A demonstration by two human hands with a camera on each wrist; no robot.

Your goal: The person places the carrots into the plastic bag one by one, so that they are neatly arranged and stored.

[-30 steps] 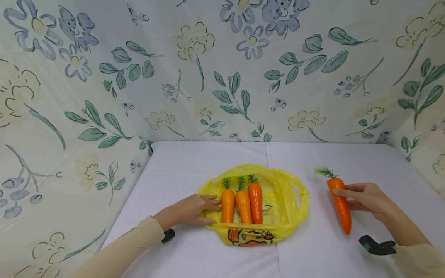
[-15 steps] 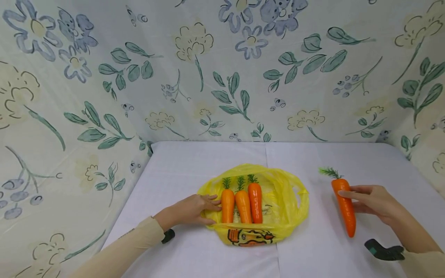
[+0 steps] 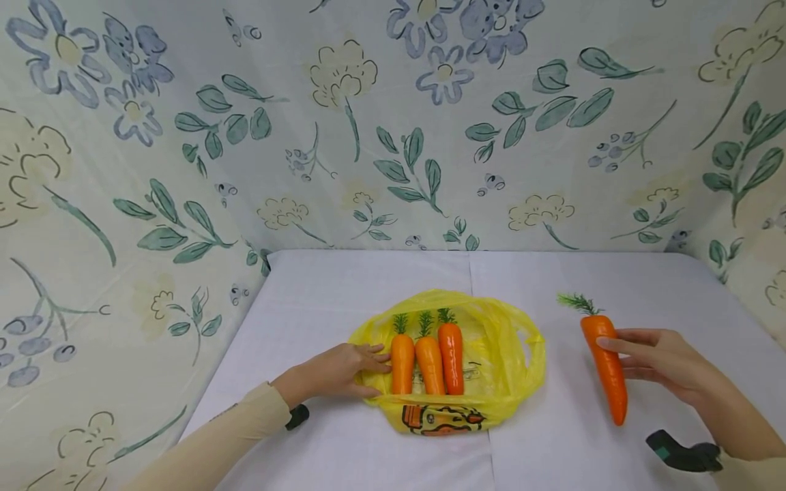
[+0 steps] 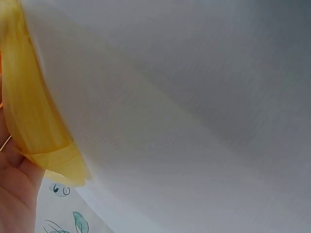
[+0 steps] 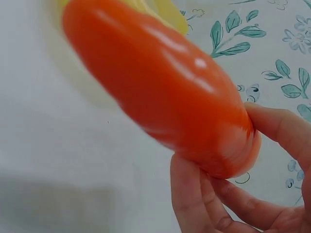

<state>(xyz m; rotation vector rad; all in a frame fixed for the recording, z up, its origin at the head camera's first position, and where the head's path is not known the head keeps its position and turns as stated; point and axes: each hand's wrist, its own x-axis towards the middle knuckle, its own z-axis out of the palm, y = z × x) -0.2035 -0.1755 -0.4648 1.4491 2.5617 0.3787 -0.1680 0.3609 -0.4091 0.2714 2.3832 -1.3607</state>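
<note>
My right hand pinches a glossy orange carrot near its thick end, thumb on one side and fingers on the other. Its green top points away and its tip towards me. In the right wrist view the same carrot fills the middle, held at its top end by the fingers. A yellow plastic bag lies with its mouth spread, and three carrots rest side by side in it. My left hand rests at the bag's left rim, fingers extended over its inner side.
White cloth covers the table, which meets a floral curtain at the back and sides. A black wrist strap piece sits below the right wrist, another by the left. The left wrist view mostly shows white cloth.
The right hand has shifted a little to the right with the carrot, whose tip has swung slightly towards me. The left hand, the bag and the carrots inside have stayed put.
</note>
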